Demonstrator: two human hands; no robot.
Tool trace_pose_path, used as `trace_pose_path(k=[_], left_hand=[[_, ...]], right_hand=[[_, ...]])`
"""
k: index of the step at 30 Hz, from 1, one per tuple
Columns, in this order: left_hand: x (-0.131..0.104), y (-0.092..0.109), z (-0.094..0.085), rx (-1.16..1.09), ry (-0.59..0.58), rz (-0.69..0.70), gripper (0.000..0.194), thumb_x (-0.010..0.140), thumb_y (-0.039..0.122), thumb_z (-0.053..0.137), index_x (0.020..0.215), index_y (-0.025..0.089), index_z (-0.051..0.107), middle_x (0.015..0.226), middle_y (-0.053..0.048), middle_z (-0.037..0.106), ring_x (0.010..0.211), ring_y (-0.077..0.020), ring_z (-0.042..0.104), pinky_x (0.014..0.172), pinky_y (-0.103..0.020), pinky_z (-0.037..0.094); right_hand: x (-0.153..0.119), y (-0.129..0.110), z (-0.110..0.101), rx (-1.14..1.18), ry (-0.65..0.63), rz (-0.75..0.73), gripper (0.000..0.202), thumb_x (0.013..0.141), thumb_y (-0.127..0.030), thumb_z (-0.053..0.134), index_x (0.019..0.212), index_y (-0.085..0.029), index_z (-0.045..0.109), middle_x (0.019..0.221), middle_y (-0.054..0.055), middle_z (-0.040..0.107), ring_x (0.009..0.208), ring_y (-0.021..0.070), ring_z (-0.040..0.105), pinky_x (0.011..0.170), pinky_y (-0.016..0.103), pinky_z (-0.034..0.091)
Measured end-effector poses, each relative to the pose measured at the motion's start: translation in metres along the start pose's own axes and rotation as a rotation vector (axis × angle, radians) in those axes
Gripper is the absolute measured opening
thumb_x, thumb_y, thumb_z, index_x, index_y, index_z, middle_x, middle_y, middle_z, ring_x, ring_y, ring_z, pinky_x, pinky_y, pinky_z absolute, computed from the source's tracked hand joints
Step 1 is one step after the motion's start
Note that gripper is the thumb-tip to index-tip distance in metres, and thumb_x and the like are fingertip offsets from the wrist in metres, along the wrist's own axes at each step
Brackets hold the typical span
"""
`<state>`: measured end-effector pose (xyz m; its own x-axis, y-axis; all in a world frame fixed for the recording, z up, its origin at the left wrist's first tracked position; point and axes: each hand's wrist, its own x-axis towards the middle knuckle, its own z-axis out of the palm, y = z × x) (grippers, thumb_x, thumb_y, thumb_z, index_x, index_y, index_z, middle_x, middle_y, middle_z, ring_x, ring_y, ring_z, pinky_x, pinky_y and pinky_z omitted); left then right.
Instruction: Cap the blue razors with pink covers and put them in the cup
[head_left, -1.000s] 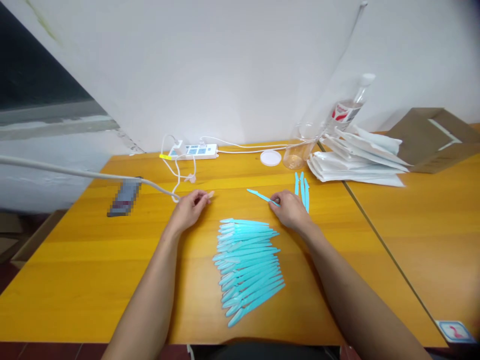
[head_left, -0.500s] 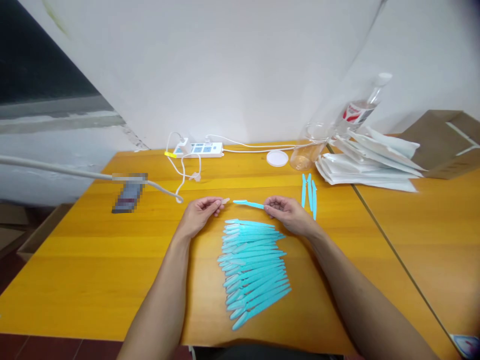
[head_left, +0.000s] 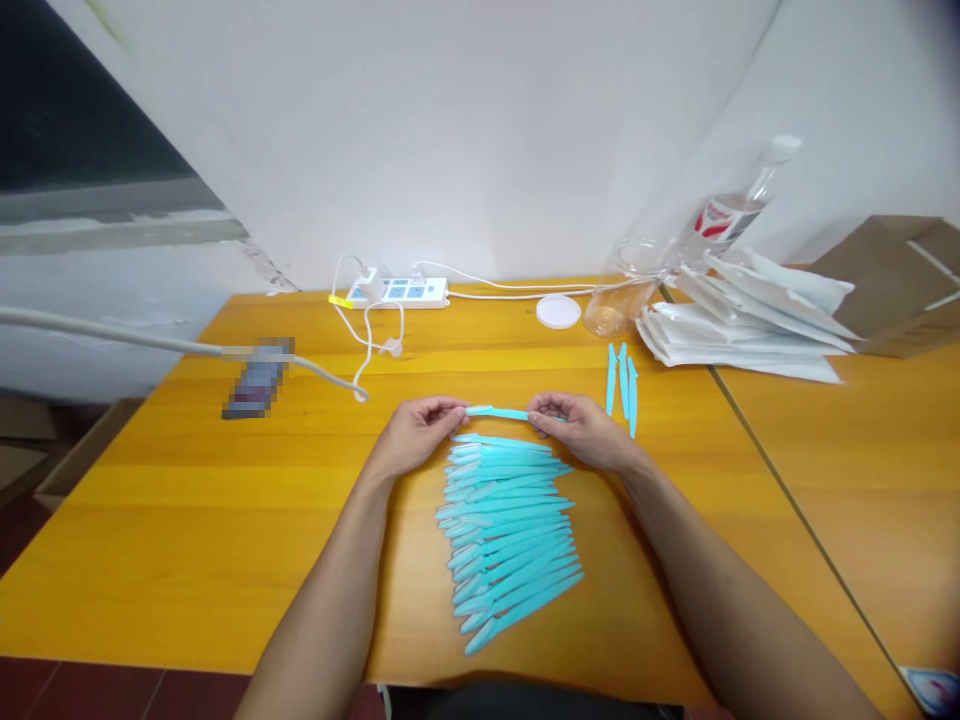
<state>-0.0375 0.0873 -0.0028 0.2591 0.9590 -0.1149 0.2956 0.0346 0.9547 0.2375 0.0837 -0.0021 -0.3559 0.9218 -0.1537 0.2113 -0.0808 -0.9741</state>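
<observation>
A light blue eyebrow razor (head_left: 510,413) lies level between my hands, above the wooden table (head_left: 187,540). My right hand (head_left: 576,430) pinches its handle between thumb and fingers. At the blade end, my left hand (head_left: 421,432) is closed on a small clear cap, which my fingertips mostly hide; cap and razor now meet. Just below my hands, many similar razors (head_left: 525,535) lie side by side in an overlapping column, their blade ends to the left, several with clear caps on. Three more razors (head_left: 623,385) lie apart, beyond my right hand.
Against the wall sits a white power strip (head_left: 409,292) with cables. A phone (head_left: 259,380) lies at left under a pale cable. Toward the back right are a round white lid (head_left: 559,311), a clear jar (head_left: 611,310), a bottle (head_left: 724,220), white packets (head_left: 742,330) and a brown box (head_left: 904,285).
My left hand has moved right with the clear cap and brought it onto the blade end of the razor. My right hand has stayed nearly still.
</observation>
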Motion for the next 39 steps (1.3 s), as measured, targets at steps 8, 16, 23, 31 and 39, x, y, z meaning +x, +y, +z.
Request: trace_pose_path(k=[8, 16, 23, 31, 39], left_hand=[[-0.012, 0.015, -0.005, 0.163, -0.193, 0.011, 0.031, 0.087, 0.047, 0.069, 0.092, 0.017, 0.078, 0.087, -0.007, 0.077, 0.078, -0.0192, 0.068, 0.070, -0.028, 0.052], [-0.012, 0.019, -0.014, 0.267, -0.126, 0.110, 0.034, 0.088, 0.051, 0.066, 0.083, 0.019, 0.077, 0.084, -0.005, 0.075, 0.079, -0.0196, 0.067, 0.073, -0.029, 0.051], [0.000, -0.005, -0.039, 0.222, 0.298, 0.044, 0.047, 0.080, 0.063, 0.068, 0.086, 0.017, 0.074, 0.081, -0.004, 0.074, 0.073, -0.0175, 0.063, 0.070, -0.028, 0.050], [0.015, -0.029, -0.074, 0.337, 0.525, 0.015, 0.044, 0.084, 0.055, 0.065, 0.100, 0.015, 0.074, 0.096, -0.008, 0.077, 0.086, -0.0216, 0.069, 0.080, -0.031, 0.052], [0.040, -0.041, -0.112, 0.766, 0.552, 0.037, 0.037, 0.087, 0.037, 0.057, 0.111, 0.018, 0.076, 0.107, -0.011, 0.075, 0.091, -0.0246, 0.069, 0.087, -0.033, 0.051]], right_hand=[[-0.006, -0.006, 0.009, -0.216, -0.092, -0.053, 0.026, 0.087, -0.041, 0.064, 0.087, -0.017, 0.073, 0.078, 0.000, 0.068, 0.069, 0.0126, 0.057, 0.062, 0.023, 0.043], [-0.012, -0.011, -0.003, -0.597, 0.127, -0.148, 0.023, 0.089, -0.038, 0.064, 0.084, -0.019, 0.076, 0.088, 0.006, 0.074, 0.081, 0.0182, 0.066, 0.076, 0.028, 0.048], [-0.010, 0.011, -0.051, -1.133, 0.727, 0.283, 0.040, 0.090, -0.048, 0.059, 0.099, -0.013, 0.078, 0.098, 0.020, 0.075, 0.089, 0.0309, 0.068, 0.073, 0.038, 0.048], [-0.008, 0.008, -0.037, -1.037, 0.521, 0.319, 0.033, 0.092, -0.040, 0.056, 0.102, -0.019, 0.081, 0.096, 0.017, 0.076, 0.088, 0.0309, 0.070, 0.070, 0.037, 0.048], [0.001, 0.017, -0.026, -1.082, 0.380, -0.036, 0.033, 0.100, -0.025, 0.042, 0.097, -0.013, 0.072, 0.098, 0.016, 0.070, 0.100, 0.0282, 0.062, 0.090, 0.036, 0.044]])
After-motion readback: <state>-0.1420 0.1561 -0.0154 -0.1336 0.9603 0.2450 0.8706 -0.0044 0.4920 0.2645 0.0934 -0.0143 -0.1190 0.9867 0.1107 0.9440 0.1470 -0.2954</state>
